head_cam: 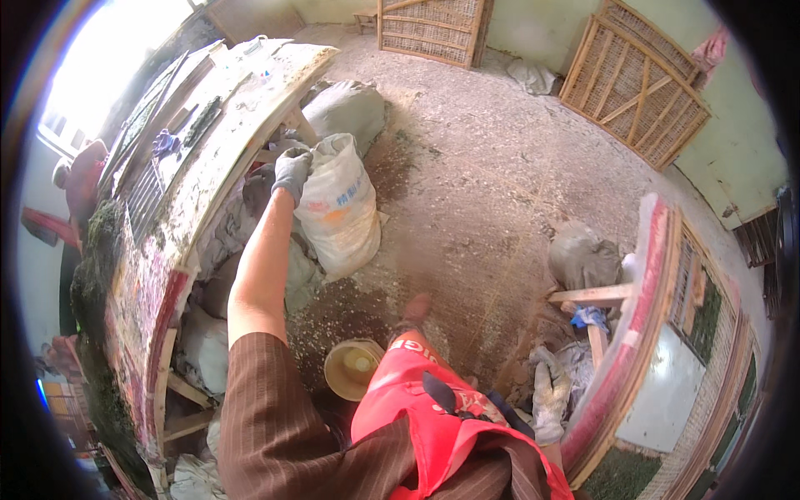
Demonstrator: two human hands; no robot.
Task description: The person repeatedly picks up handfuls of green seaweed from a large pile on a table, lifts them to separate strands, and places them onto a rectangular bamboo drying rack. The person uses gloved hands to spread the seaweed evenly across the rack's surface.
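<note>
My left hand (292, 172), in a grey work glove, grips the top rim of a white woven plastic sack (340, 219). The sack stands upright on the floor beside the left worktable, bears printed writing, and its contents are hidden. Low on the right, my right hand (550, 394) wears a dirty pale glove and hangs beside the padded red edge of the right-hand table (650, 300). Its fingers are extended, and I see nothing held in them. Between my arms, near my leg, is a cream plastic bucket (354, 369).
Stuffed sacks (347, 109) lie behind the held one and more fill the space under the left worktable (262, 94). Framed woven screens (631, 94) lean on the far wall. A grey bag (584, 256) sits near a wooden strut (590, 295). Another person (84, 175) is beyond the left table.
</note>
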